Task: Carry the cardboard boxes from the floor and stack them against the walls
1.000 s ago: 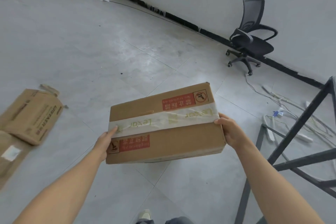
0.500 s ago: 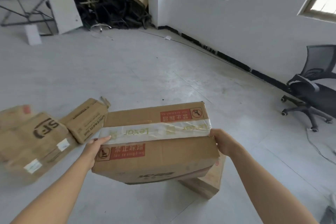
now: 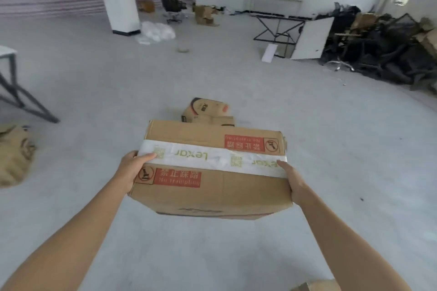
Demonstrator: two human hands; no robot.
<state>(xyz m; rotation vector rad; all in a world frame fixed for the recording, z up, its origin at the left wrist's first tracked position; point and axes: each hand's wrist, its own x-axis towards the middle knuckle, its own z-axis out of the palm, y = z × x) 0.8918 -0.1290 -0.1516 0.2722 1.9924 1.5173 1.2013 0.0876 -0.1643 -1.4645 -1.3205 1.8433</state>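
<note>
Head: taped rectangular cardboard box [image 3: 212,172].

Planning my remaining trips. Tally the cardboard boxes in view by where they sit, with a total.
Held box: 1
Near floor: 3 (crushed box, box ahead, corner box)
At the far end: 2 (far box, open box)
Total: 6, at least; the box ahead may hide another, and the junk pile is too jumbled to count.

The person's arms: left forearm [image 3: 71,238] and right forearm [image 3: 350,243], both bare as far up as can be seen, each ending in a bare grip, the left grip [image 3: 132,172] and the right grip [image 3: 294,184].
</note>
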